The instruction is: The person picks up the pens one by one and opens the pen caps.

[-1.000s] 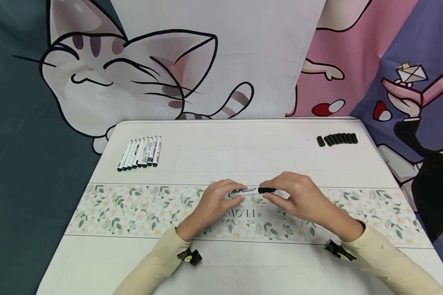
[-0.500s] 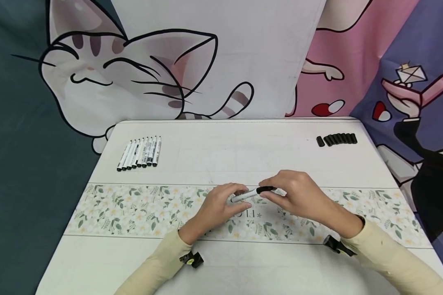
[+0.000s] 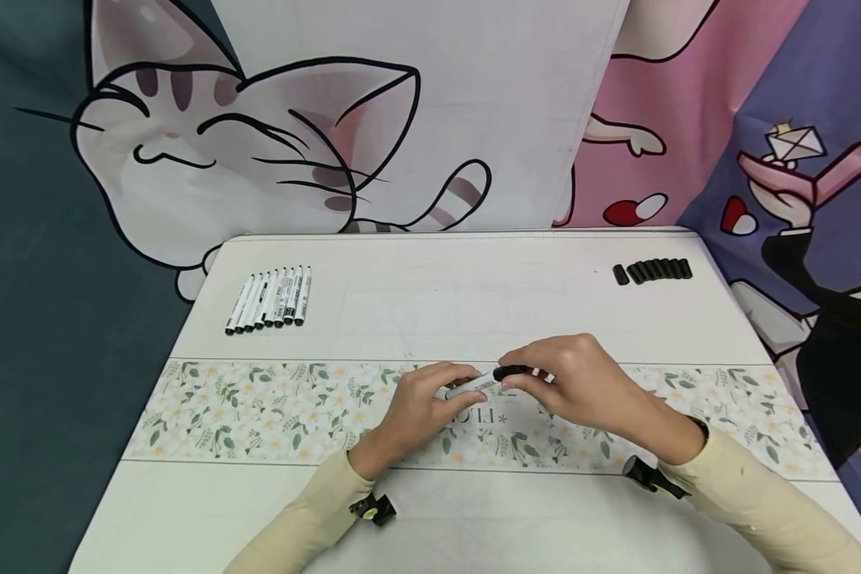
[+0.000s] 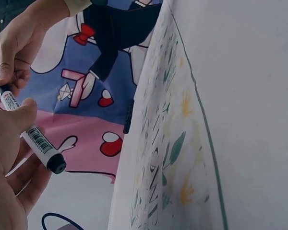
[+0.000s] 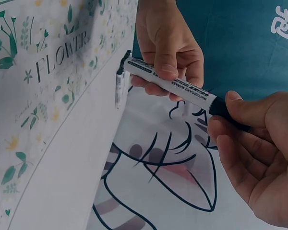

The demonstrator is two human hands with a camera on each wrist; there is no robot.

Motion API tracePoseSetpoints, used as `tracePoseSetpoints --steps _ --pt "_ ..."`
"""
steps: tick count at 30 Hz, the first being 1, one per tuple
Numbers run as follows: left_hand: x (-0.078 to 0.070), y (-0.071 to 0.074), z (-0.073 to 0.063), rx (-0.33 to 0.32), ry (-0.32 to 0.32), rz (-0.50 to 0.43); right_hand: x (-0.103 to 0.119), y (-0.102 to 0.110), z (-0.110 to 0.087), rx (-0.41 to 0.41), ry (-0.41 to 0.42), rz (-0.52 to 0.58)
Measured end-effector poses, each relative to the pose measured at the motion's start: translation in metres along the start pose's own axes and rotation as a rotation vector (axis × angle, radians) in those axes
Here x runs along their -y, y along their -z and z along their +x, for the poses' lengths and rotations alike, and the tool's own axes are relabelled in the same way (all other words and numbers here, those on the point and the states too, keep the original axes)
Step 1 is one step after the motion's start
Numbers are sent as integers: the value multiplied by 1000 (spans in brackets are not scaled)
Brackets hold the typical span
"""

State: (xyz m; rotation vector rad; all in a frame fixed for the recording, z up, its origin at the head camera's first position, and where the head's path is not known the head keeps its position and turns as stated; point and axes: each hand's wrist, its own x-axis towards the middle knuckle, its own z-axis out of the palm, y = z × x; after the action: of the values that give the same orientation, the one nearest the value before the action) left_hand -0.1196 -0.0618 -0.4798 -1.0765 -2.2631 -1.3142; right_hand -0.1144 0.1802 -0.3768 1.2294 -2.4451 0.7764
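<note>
A whiteboard marker (image 3: 472, 384) with a white barrel and a black cap is held between both hands above the floral band of the table cover. My left hand (image 3: 423, 402) pinches the barrel between thumb and fingers. On the black cap (image 5: 221, 108), my right hand (image 3: 574, 379) has its thumb and fingertips closed; the cap sits against the barrel in the right wrist view. In the left wrist view the barrel's dark end plug (image 4: 56, 164) points out past the left fingers, and the right hand covers most of the cap.
Several uncapped white markers (image 3: 269, 300) lie in a row at the table's back left. Several black caps (image 3: 658, 270) are lined up at the back right, one slightly apart. The table cover (image 3: 430, 295) meets a cartoon-print curtain (image 3: 516, 119) behind.
The marker has tilted, its left end dropping nearer the person, and its barrel has turned so the print looks different. The left hand has shifted slightly towards the person. Both hands keep hold.
</note>
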Motion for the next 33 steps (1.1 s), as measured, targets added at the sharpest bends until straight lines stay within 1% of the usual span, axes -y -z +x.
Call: tracePoseSetpoints --steps 9,17,20,27,33 --pt "3 2 0 34 -23 -10 -3 -2 -2 -20 14 25" --pt "4 7 2 112 26 -72 -6 -3 -3 -29 46 40" --pt "5 8 3 133 30 -81 -7 -4 -4 -37 63 46" --pt "5 9 3 145 -8 -56 -9 -6 -4 -49 95 59" --pt "4 10 4 161 11 -47 -9 -8 -4 -72 118 65"
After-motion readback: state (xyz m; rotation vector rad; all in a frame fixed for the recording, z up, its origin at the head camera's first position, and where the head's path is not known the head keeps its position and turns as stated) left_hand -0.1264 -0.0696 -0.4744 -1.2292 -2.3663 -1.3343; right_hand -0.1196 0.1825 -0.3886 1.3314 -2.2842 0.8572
